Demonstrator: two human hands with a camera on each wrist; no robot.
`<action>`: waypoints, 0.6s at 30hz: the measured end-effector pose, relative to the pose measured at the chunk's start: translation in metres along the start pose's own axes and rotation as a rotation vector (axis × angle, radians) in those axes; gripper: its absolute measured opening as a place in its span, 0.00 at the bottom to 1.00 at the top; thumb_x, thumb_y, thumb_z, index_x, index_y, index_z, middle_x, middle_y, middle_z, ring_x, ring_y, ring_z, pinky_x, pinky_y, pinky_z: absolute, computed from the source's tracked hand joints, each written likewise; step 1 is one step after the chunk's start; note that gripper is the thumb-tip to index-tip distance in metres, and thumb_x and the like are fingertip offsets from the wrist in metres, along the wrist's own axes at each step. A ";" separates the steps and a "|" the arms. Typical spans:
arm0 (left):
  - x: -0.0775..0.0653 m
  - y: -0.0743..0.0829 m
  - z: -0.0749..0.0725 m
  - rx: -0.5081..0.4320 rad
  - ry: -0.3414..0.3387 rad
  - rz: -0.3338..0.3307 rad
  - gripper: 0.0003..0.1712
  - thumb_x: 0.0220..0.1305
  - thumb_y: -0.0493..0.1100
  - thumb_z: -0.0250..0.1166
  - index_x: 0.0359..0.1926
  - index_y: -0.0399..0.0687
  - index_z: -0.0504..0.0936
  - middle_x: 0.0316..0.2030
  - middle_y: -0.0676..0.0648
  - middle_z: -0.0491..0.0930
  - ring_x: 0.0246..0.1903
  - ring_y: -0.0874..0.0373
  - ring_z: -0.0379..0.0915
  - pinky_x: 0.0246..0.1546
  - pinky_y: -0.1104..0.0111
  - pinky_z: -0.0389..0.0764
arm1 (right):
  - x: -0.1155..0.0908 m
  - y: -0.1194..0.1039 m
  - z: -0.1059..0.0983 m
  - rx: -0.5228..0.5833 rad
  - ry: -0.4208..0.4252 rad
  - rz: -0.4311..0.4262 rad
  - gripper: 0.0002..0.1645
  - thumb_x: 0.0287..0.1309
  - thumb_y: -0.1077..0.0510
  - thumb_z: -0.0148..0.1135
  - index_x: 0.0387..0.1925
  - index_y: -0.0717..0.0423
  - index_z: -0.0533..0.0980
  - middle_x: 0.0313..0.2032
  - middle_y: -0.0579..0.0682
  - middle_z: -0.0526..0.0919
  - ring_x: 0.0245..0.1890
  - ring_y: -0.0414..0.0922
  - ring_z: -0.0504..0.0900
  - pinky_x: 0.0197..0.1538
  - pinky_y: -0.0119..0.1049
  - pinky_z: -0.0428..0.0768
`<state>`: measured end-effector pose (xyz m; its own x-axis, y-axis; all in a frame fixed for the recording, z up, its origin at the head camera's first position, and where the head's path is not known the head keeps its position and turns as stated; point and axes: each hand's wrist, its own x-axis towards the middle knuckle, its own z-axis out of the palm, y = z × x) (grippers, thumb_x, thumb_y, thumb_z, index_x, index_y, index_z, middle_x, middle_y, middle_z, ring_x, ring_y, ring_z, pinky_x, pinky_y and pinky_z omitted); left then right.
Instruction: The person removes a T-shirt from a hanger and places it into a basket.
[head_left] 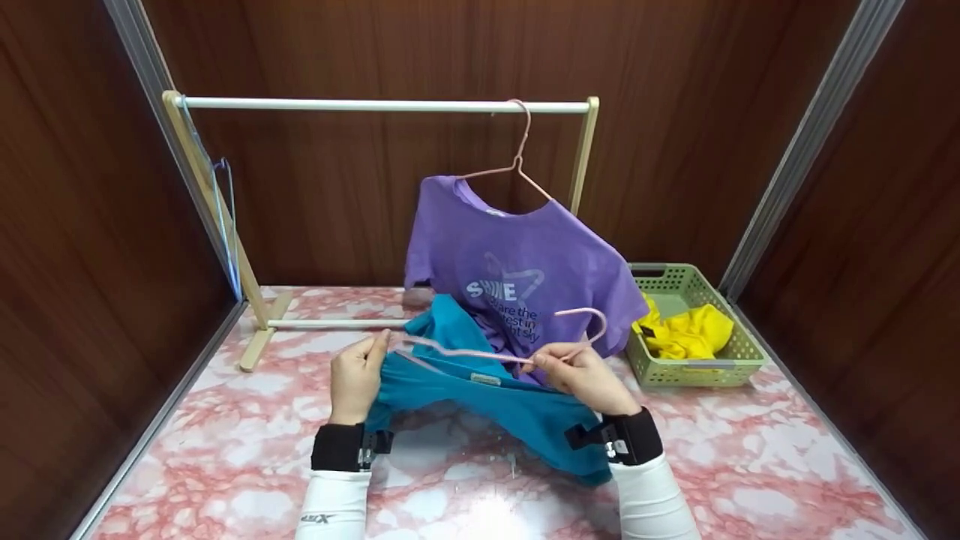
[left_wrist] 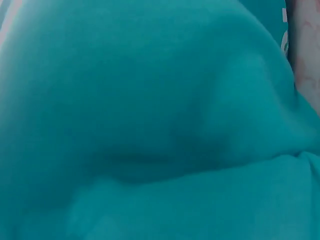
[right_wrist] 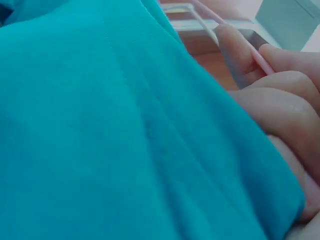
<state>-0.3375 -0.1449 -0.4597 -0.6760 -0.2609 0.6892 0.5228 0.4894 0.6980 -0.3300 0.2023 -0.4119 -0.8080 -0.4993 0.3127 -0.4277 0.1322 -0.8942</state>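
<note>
A teal T-shirt [head_left: 465, 394] hangs between the two hands, its neckline with a pale label facing up. At the shirt's left side my left hand [head_left: 356, 379] grips the cloth, the thumb near one end of a pink clothes hanger [head_left: 480, 352]. In the left wrist view teal cloth [left_wrist: 150, 110] fills nearly everything and hides that hand. My right hand [head_left: 585, 375] pinches the hanger near its hook, which points up and curves left. The right wrist view shows the curled fingers [right_wrist: 280, 107] on the pink wire beside the shirt.
Behind the hands a purple T-shirt [head_left: 517, 262] hangs on a pink hanger from the white rail [head_left: 375, 105] of a wooden-ended rack. Blue hangers [head_left: 229, 225] hang at the rail's left end. On the right, a green basket [head_left: 694, 367] holds a yellow garment [head_left: 690, 334].
</note>
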 end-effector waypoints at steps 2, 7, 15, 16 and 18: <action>-0.001 -0.002 0.001 0.020 -0.020 -0.026 0.34 0.72 0.41 0.65 0.12 0.47 0.56 0.13 0.60 0.50 0.15 0.69 0.42 0.22 0.74 0.46 | -0.002 0.001 -0.004 0.049 0.035 -0.034 0.20 0.77 0.58 0.53 0.43 0.75 0.80 0.16 0.39 0.63 0.16 0.33 0.60 0.19 0.28 0.55; -0.003 -0.007 0.003 0.080 -0.042 -0.083 0.34 0.72 0.42 0.65 0.12 0.50 0.56 0.13 0.59 0.50 0.15 0.67 0.43 0.22 0.73 0.47 | -0.004 0.000 -0.009 0.177 0.089 -0.151 0.13 0.76 0.62 0.52 0.43 0.64 0.83 0.15 0.44 0.60 0.15 0.44 0.55 0.18 0.37 0.49; -0.006 -0.018 0.008 0.154 -0.098 -0.155 0.33 0.74 0.47 0.64 0.12 0.53 0.58 0.13 0.59 0.51 0.15 0.65 0.45 0.21 0.71 0.49 | 0.002 0.006 -0.007 0.536 0.162 -0.351 0.16 0.77 0.66 0.48 0.43 0.58 0.84 0.16 0.49 0.55 0.15 0.46 0.47 0.19 0.38 0.44; -0.006 -0.019 0.008 0.161 -0.100 -0.158 0.33 0.74 0.47 0.63 0.12 0.53 0.58 0.13 0.59 0.51 0.15 0.65 0.45 0.22 0.71 0.49 | 0.003 0.007 -0.006 0.576 0.181 -0.373 0.15 0.77 0.66 0.49 0.44 0.59 0.83 0.16 0.49 0.54 0.15 0.45 0.47 0.19 0.37 0.43; -0.007 -0.021 0.009 0.175 -0.107 -0.170 0.33 0.74 0.48 0.63 0.13 0.54 0.58 0.13 0.59 0.51 0.15 0.65 0.44 0.22 0.71 0.48 | 0.005 0.007 -0.005 0.641 0.221 -0.406 0.15 0.78 0.64 0.49 0.44 0.60 0.83 0.16 0.48 0.53 0.16 0.44 0.46 0.19 0.35 0.43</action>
<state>-0.3490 -0.1457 -0.4809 -0.8025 -0.2664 0.5340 0.3057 0.5850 0.7512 -0.3388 0.2049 -0.4157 -0.7296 -0.2120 0.6501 -0.4436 -0.5767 -0.6860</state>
